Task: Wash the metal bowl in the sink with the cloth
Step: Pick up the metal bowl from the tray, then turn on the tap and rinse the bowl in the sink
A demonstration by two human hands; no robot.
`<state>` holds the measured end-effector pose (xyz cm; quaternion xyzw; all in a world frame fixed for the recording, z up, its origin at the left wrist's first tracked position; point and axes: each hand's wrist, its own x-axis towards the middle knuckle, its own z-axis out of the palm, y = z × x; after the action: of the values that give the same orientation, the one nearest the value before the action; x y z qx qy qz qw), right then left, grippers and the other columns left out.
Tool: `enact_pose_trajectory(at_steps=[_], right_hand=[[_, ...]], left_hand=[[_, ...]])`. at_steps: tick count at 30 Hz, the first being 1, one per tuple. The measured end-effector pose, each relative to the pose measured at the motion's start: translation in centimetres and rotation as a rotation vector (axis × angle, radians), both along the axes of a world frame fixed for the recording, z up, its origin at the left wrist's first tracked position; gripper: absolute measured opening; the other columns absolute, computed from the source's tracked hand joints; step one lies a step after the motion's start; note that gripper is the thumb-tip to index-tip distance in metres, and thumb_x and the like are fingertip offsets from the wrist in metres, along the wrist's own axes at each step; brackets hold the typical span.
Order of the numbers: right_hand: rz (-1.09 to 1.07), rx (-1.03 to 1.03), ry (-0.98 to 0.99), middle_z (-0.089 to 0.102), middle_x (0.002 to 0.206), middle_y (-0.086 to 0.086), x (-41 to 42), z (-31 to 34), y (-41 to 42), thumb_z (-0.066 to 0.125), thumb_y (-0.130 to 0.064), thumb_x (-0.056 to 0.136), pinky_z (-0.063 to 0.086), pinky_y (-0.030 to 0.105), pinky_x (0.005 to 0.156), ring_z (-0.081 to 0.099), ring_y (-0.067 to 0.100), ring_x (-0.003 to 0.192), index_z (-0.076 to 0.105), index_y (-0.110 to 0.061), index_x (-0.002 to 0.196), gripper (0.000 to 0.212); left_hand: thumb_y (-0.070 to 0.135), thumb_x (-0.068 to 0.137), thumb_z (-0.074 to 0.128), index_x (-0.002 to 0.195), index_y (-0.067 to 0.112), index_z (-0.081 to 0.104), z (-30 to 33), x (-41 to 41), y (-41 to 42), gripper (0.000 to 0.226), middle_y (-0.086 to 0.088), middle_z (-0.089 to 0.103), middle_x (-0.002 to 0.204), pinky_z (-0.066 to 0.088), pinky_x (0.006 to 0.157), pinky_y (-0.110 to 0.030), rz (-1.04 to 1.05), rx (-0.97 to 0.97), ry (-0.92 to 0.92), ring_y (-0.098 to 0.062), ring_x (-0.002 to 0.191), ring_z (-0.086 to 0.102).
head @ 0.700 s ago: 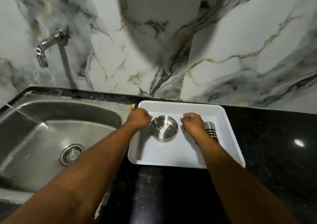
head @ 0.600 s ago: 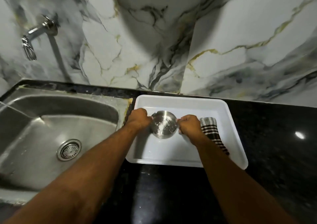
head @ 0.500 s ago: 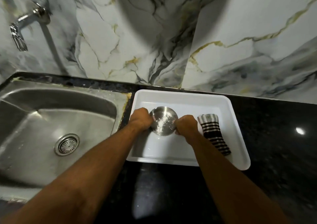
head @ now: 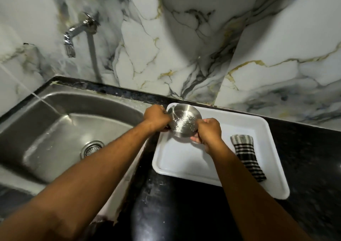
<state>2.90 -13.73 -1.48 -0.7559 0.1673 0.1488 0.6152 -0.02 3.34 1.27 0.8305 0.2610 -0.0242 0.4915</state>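
While both hands close on it from opposite sides, the small round metal bowl (head: 185,120) sits between them above the far left corner of the white rectangular plastic tray (head: 265,148), tilted so its inside, dusted with white powder, faces the camera. The left hand (head: 156,118) has its grip on the bowl's left rim; the right hand (head: 208,132) holds the near right edge, fingers curled beneath. The black-and-white striped cloth (head: 247,157) lies in the tray's right side, apart from both hands. The stainless steel sink (head: 60,130) lies left of the tray on the black bench (head: 310,139).
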Motion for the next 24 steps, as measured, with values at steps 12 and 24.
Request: enact_pose_trajectory(at_steps=[12, 24], right_hand=[[0.219, 0.161, -0.079, 0.061, 0.072, 0.018, -5.9, 4.5, 18.4, 0.061, -0.011, 0.086, 0.06, 0.035, 0.055, 0.054, 0.014, 0.044, 0.065, -0.006, 0.082, 0.007], [0.007, 0.143, 0.053, 0.061, 0.069, 0.017, -10.0, -0.2, 37.9, 0.058, -0.004, 0.089, 0.054, 0.036, 0.054, 0.058, 0.024, 0.055, 0.061, -0.002, 0.079, 0.01]], left_hand=[[0.005, 0.084, 0.064, 0.083, 0.0, 0.067, 4.4, -9.6, 18.8, 0.007, -0.014, 0.07, 0.065, 0.062, 0.055, -0.035, 0.098, -0.024, -0.139, -0.024, 0.054, 0.071], [0.042, 0.085, 0.063, 0.133, 0.012, 0.052, 2.5, -10.6, 40.1, 0.058, -0.015, 0.057, 0.134, 0.045, 0.095, -0.04, -0.083, 0.704, -0.273, -0.033, 0.121, 0.054]])
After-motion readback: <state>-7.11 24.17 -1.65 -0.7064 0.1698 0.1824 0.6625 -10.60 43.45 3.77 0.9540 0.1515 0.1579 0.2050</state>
